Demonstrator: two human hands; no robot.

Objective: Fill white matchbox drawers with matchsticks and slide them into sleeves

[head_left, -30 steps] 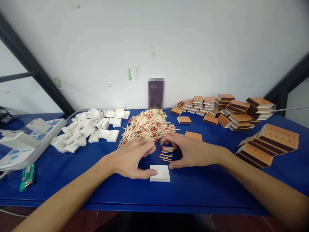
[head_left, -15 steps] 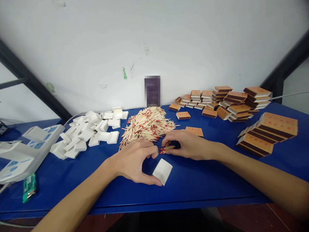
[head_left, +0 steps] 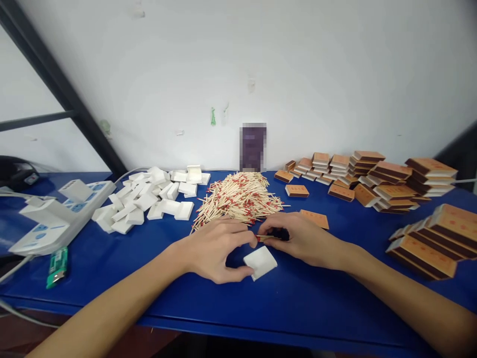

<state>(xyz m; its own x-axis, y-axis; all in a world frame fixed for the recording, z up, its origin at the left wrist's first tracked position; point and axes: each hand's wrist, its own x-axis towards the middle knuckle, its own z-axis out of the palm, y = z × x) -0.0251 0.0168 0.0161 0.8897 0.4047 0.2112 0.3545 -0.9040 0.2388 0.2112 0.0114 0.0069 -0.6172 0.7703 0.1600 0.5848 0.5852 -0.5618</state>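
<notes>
My right hand (head_left: 303, 238) pinches a small bunch of matches (head_left: 264, 238) between thumb and fingers, red heads pointing left. My left hand (head_left: 216, 251) is curved with thumb and index finger apart. Its index fingertip is at the match heads, and its thumb tip is against the left edge of a white matchbox tray (head_left: 261, 262) on the table. Whether any matches lie in that tray, I cannot tell. Just behind both hands rises a heap of loose matches (head_left: 242, 199). An orange matchbox sleeve (head_left: 315, 219) lies behind my right hand.
White trays (head_left: 145, 201) are piled on the left of the blue table (head_left: 223, 308). Stacks of matchboxes (head_left: 395, 191) stand at the right, others (head_left: 421, 261) nearer. A power strip (head_left: 67, 214) and a green lighter (head_left: 57, 267) lie far left. A pixelated dark object (head_left: 253, 146) stands by the wall.
The view has shifted and turned, so the table's contents appear displaced. The bunch of matches now lies more level, and my left index fingertip has come to its heads. The tray has turned slightly.
</notes>
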